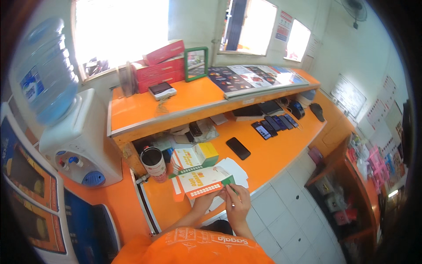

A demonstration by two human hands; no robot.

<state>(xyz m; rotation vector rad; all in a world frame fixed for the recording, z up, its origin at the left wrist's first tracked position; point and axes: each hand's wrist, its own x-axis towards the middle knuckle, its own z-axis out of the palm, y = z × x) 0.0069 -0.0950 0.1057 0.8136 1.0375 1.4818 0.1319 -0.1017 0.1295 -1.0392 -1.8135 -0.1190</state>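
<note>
A dark mug (153,161) stands at the left of my orange counter (272,154), beside a stack of printed cards (184,159). My left hand (205,199) pinches the lower edge of a flat orange-and-white carton sheet (202,181) lying over white papers (235,169). My right hand (237,203) pinches its green right end; a black phone (238,148) lies beyond.

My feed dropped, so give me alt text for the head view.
Both hands, left hand and right hand, hold a flat orange-and-white printed card over an orange counter. A cup, a stack of cards and a black phone lie beyond.
</note>
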